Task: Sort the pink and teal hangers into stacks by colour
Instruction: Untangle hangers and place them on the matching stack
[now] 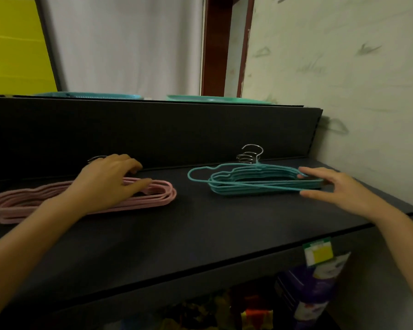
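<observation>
A stack of pink hangers [22, 201] lies flat on the left of the dark shelf [200, 234]. My left hand [107, 182] rests on top of it, fingers spread and curled over the right end. A stack of teal hangers [248, 184] lies to the right, its metal hooks [250, 154] pointing toward the back panel; the top hanger sits skewed to the left. My right hand [332, 186] is at the stack's right end, thumb and fingers apart, fingertips touching the hangers' ends.
A dark back panel [153, 129] rises behind the shelf, with teal basins [86, 96] on top of it. A pale wall [355, 91] closes the right side. A yellow-green price tag [318, 253] hangs on the shelf's front edge; packaged goods [308, 296] sit on the shelf below.
</observation>
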